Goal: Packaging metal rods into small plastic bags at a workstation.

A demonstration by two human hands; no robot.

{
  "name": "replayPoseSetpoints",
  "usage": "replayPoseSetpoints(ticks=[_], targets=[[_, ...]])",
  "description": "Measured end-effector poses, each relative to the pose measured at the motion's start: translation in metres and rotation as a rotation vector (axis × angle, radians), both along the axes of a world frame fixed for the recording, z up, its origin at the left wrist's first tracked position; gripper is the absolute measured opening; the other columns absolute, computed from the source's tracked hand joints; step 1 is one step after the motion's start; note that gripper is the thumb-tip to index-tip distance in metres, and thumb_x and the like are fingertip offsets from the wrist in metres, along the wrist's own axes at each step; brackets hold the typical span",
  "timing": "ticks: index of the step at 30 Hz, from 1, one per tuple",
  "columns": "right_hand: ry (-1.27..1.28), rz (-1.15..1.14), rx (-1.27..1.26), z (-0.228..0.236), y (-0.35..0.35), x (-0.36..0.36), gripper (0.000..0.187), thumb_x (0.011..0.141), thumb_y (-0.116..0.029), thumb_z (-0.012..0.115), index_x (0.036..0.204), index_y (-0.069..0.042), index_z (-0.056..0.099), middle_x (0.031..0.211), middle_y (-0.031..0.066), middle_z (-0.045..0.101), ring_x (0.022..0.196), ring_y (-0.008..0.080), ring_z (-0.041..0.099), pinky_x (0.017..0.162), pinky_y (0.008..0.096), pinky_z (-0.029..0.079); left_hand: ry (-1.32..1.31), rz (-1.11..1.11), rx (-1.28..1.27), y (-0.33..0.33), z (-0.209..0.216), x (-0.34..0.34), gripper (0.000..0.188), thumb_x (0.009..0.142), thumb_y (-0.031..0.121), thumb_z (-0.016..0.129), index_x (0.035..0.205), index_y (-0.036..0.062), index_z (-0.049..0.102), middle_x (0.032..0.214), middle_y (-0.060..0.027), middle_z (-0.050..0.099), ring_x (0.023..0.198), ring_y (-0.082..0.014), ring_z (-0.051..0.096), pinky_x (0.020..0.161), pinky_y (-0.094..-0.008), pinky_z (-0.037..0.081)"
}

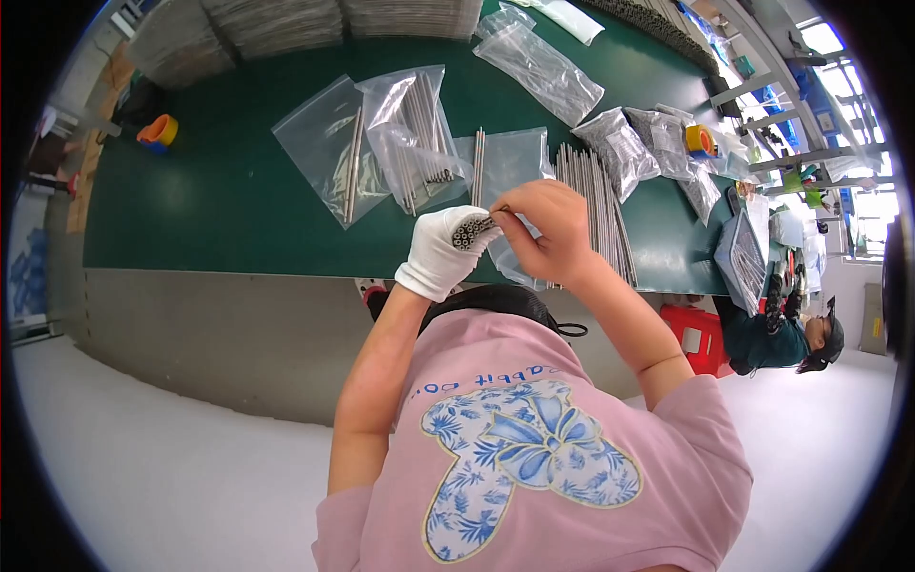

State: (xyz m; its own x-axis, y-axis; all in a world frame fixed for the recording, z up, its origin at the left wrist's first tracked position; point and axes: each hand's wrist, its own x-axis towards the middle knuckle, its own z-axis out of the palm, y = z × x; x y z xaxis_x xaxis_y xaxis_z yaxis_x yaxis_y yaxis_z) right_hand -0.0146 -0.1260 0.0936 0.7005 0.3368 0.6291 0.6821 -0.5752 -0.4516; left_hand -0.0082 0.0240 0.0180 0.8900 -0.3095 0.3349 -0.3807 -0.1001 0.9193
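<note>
My left hand, in a white glove, is closed around a bundle of thin metal tubes. Their round hollow ends face up toward me. My bare right hand meets the bundle from the right, its thumb and fingertips pinched together at the tube ends. What lies in that pinch is too small to tell. Beside and beyond my right hand, many loose metal tubes lie side by side on the green table. A flat clear plastic bag is partly hidden behind my hands, with a few tubes at its left.
Clear bags with tubes lie ahead to the left. Filled bags and a long bag sit farther right. Tape rolls stand at the left, another tape roll at the right. A co-worker sits beyond a red bin.
</note>
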Motion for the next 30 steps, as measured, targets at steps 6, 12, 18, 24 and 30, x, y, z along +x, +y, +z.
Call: replayPoseSetpoints(ticks=[6,12,18,24,30], targets=[[0.021,0.001,0.016,-0.004,-0.002,0.002,0.011,0.067,0.0,0.064,0.075,-0.007,0.06,0.064,0.0057,0.059,0.054,0.0244,0.055,0.053,0.0326,0.042,-0.094,0.028,0.041,-0.001,-0.001,0.002,0.016,0.073,0.013,0.073,0.085,0.0059,0.065,0.074,-0.0104,0.064,0.064,-0.026,0.061,0.059,-0.0307,0.049],[-0.019,0.027,-0.055,-0.001,-0.001,0.004,0.012,0.066,-0.001,0.065,0.075,-0.007,0.061,0.066,0.0055,0.06,0.058,0.0238,0.058,0.058,0.0328,0.046,-0.092,0.022,0.05,0.0,-0.004,0.003,0.017,0.072,0.011,0.073,0.086,0.0061,0.064,0.075,-0.0107,0.064,0.064,-0.0272,0.061,0.059,-0.0312,0.048],[-0.046,0.048,-0.087,-0.004,-0.003,0.004,0.012,0.066,-0.002,0.065,0.076,-0.007,0.061,0.068,0.0042,0.062,0.061,0.0233,0.06,0.071,0.0342,0.05,-0.087,0.023,0.044,-0.002,-0.002,0.002,0.017,0.072,0.011,0.073,0.086,0.0065,0.064,0.075,-0.0104,0.064,0.065,-0.0271,0.061,0.059,-0.0309,0.049],[0.026,0.02,-0.053,-0.001,-0.005,0.002,0.01,0.066,-0.003,0.065,0.074,-0.007,0.061,0.069,0.0041,0.062,0.062,0.0224,0.061,0.073,0.0349,0.049,-0.072,0.037,0.019,-0.003,-0.003,0.001,0.017,0.073,0.011,0.072,0.087,0.0061,0.065,0.075,-0.0102,0.064,0.066,-0.0266,0.062,0.06,-0.0305,0.049],[0.014,-0.008,-0.025,0.006,-0.005,0.004,0.009,0.067,-0.003,0.067,0.075,-0.007,0.064,0.07,0.0048,0.064,0.063,0.0213,0.061,0.065,0.0322,0.048,-0.106,0.038,0.011,-0.002,0.001,0.001,0.015,0.073,0.011,0.072,0.085,0.006,0.065,0.075,-0.0099,0.065,0.066,-0.0259,0.062,0.06,-0.0301,0.049]])
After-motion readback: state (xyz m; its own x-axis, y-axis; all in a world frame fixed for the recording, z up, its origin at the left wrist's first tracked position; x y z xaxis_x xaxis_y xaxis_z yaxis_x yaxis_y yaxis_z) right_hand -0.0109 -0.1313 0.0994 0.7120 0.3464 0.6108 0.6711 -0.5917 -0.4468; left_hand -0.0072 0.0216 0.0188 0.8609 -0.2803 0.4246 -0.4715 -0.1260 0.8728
